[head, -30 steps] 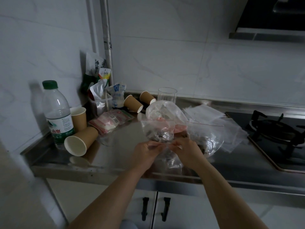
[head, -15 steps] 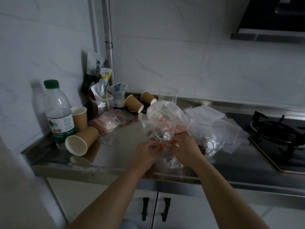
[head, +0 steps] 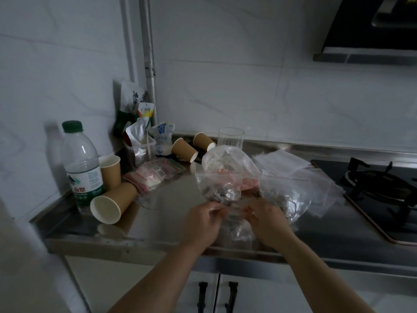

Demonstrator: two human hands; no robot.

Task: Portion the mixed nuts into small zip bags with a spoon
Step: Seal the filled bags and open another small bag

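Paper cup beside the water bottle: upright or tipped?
Tipped: the paper cup lies on its side, open mouth toward the camera, beside the water bottle.

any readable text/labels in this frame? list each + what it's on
"山泉": water bottle label; the smaller print is blurred.
Tall pouch in the corner: dark characters, too blurred to read.
Small pouch and pink packets: print too small to read.
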